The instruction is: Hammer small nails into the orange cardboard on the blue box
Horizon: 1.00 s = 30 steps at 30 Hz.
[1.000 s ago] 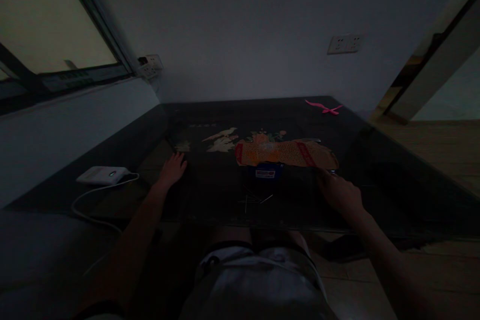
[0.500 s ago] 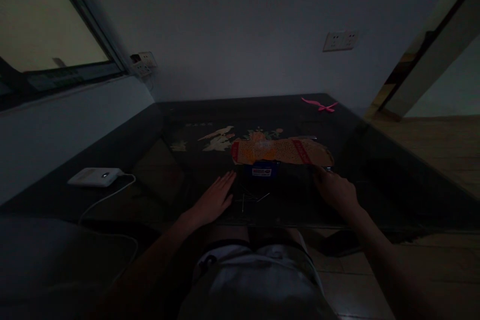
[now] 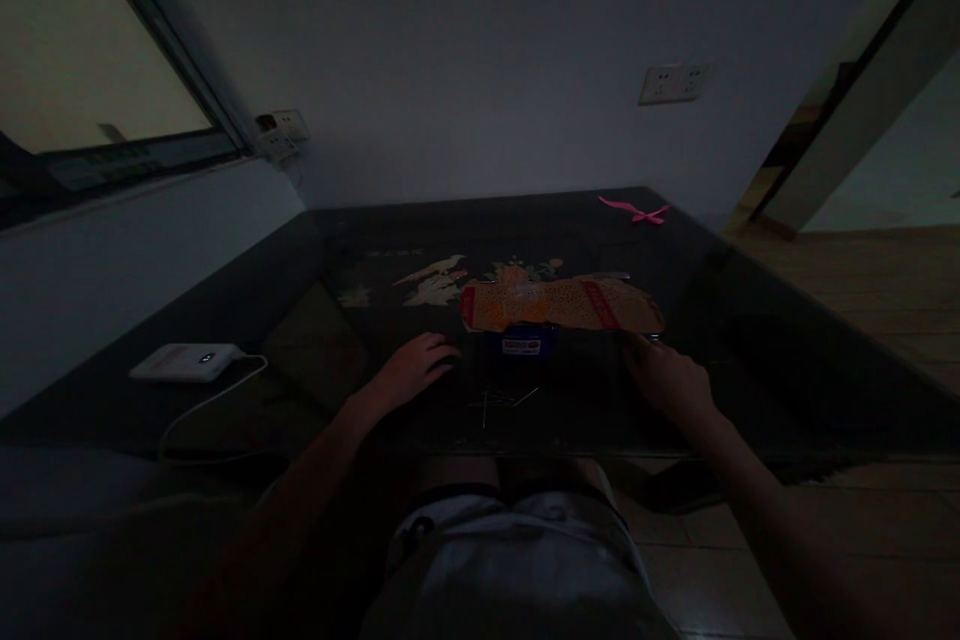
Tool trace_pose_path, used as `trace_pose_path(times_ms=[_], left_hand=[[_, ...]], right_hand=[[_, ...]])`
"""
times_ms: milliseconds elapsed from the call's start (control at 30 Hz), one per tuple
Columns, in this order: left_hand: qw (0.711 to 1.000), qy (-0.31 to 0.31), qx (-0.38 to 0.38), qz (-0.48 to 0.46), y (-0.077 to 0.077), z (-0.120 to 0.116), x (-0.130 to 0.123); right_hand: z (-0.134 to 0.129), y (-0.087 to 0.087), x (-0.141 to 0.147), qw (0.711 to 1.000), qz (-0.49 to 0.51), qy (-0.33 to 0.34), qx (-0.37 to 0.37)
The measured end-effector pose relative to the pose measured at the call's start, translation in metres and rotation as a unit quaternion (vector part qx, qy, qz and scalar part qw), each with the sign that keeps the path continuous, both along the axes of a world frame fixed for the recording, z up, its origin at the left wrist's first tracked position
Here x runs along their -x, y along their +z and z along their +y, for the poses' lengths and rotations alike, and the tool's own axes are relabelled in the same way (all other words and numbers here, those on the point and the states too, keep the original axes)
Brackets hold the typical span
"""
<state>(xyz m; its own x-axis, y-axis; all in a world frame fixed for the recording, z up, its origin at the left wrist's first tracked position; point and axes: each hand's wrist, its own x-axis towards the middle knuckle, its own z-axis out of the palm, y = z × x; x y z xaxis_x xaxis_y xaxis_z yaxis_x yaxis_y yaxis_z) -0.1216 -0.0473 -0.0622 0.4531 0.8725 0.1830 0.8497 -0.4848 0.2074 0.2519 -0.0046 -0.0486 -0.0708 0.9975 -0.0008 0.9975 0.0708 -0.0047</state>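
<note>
A long, flat, orange-brown speckled piece (image 3: 551, 305) with red bands lies across the middle of the dark table; its exact kind is hard to tell in the dim light. At its near right end, my right hand (image 3: 670, 382) is closed, with the fingertips in shadow at the edge. A small blue box (image 3: 525, 340) with a white and red label shows just below the piece. Several thin metal pins or nails (image 3: 504, 398) lie closer to me. Left of them, my left hand (image 3: 416, 367) is over the tabletop, empty, its fingers apart and slightly bent.
A white power bank (image 3: 184, 363) with a white cable is on the left of the table (image 3: 420, 425). Near the far right corner lies a pink ribbon (image 3: 637, 212). Wall sockets (image 3: 673, 83) are above the table, and a window is at the left.
My left hand has shifted left, away from the pins, and its fingers have bent a little. My right hand stays at the end of the speckled piece.
</note>
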Motion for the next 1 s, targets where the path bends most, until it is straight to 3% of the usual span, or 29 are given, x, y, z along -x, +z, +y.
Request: trace_pose_path(times_ms=[167,267,500,700,833,1000], left_hand=[[0.994,-0.057,-0.008,0.095,0.009,0.01,0.0],[0.995,-0.057,-0.003,0.087,0.01,0.007,0.003],[0.992,0.065,0.025,-0.102,0.006,-0.011,0.011],[0.967,0.109,-0.018,-0.229,0.01,-0.013,0.001],[0.945,0.13,-0.006,-0.3,0.011,-0.013,-0.006],[0.898,0.151,0.05,-0.409,0.01,-0.015,-0.017]], right_hand=[[-0.001,0.001,-0.001,1.0,-0.006,0.01,0.001],[-0.001,0.002,0.0,1.0,-0.014,0.01,-0.001],[0.0,0.0,0.0,1.0,-0.021,0.005,0.001],[0.0,0.002,-0.001,0.999,-0.02,0.025,-0.014],[0.0,0.004,-0.002,1.0,-0.018,0.022,-0.006],[0.001,0.007,0.006,0.991,-0.007,0.096,-0.092]])
